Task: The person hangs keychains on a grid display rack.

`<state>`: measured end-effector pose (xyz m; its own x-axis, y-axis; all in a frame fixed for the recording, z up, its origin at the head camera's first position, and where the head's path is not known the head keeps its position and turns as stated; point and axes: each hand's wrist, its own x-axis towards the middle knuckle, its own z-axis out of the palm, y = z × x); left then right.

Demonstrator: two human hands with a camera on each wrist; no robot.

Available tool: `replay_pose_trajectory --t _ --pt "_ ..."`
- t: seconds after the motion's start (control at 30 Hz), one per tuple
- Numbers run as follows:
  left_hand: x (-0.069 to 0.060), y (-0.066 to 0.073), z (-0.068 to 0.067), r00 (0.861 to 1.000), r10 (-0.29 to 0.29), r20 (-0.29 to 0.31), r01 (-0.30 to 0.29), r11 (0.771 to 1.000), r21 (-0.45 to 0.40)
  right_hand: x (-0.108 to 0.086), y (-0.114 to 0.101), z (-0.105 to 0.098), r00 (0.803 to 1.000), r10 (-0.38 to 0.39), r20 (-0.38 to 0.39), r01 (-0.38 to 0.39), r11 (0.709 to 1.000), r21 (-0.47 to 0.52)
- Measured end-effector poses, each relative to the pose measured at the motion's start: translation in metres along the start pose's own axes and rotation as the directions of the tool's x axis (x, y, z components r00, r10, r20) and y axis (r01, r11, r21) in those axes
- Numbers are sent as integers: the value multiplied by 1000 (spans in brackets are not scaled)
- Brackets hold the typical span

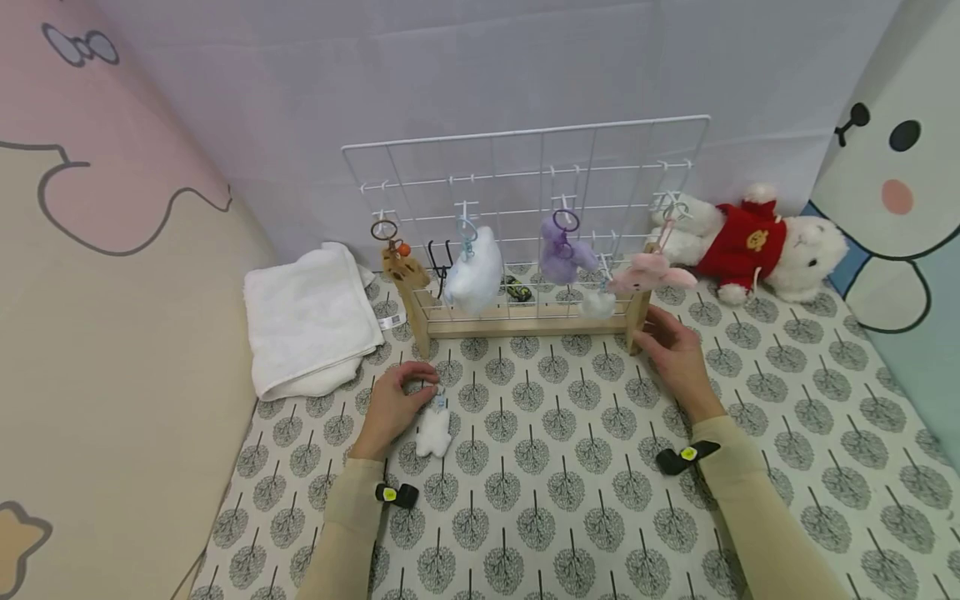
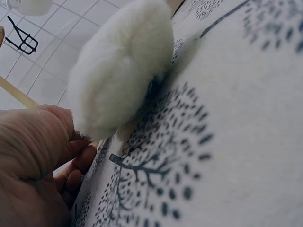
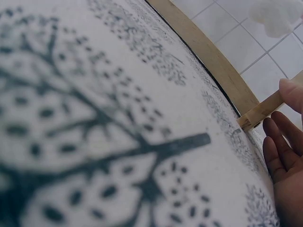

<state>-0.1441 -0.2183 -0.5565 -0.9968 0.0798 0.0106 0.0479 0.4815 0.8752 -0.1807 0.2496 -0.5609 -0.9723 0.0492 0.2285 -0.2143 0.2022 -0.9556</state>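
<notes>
On the patterned cloth lies a white plush keychain (image 1: 434, 432), its pale blue strap end pointing away from me. My left hand (image 1: 396, 406) pinches that strap end between thumb and fingertips; in the left wrist view the plush body (image 2: 123, 71) hides the contact. A white wire grid rack (image 1: 525, 134) on a wooden base stands ahead. With thumb in front and fingers behind, my right hand (image 1: 677, 360) grips its right wooden leg (image 1: 636, 321). Along the grid hang a brown plush (image 1: 405, 268), a pale blue one (image 1: 476, 271), a purple one (image 1: 564, 252), a small white one (image 1: 597, 303) and a pink one (image 1: 649, 275).
Left of the rack is a folded white towel (image 1: 311, 321). To the right lies a white stuffed animal in a red sweater (image 1: 742, 242). Black hooks (image 1: 440, 260) hang on the grid, and a small black-and-yellow item (image 1: 517, 288) sits behind it.
</notes>
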Motion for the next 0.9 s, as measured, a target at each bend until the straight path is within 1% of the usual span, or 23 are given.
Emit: replay_pose_trajectory --t 0.2,0.5,0.63,0.77,0.9 --pt "0 1 0 1000 -21 -12 21 1000 -2 1 -2 0 1000 8 13 -8 1000 -14" --pt "1 2 3 998 -47 -44 48 999 9 0 -1 0 1000 -2 -7 2 1000 -9" --pt "1 1 3 997 -52 -54 53 999 6 1 -1 0 1000 1 -5 -1 1000 -19" --pt "1 1 3 997 -45 -68 45 999 -9 1 0 1 1000 6 -4 -6 1000 -29" --pt "2 0 3 995 -57 -80 55 998 -24 1 0 1 1000 10 2 -10 999 -36"
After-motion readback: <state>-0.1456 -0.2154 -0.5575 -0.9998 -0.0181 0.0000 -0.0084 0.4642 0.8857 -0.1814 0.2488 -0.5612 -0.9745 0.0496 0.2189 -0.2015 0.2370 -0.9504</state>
